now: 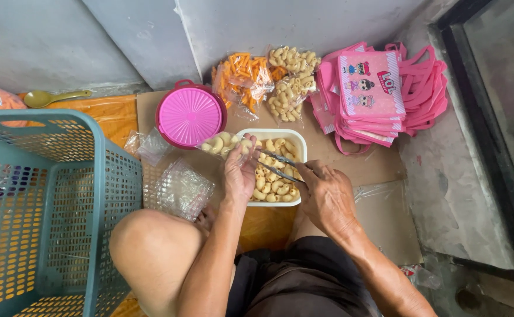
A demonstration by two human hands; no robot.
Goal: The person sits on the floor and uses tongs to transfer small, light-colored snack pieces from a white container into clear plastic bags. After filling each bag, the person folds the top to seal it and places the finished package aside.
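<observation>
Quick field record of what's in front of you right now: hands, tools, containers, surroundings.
left hand: holds small clear bag part-filled with pale curled snacks, over the tub's edge
right hand: grips metal tongs, tips toward the bag
tub: white, rectangular, holds loose curled snacks
lid: pink, round, left of tub
filled bags: orange and pale snacks, behind tub
empty bags: clear stack, by the knee
basket: teal, far left
tote bags: pink stack, right
</observation>
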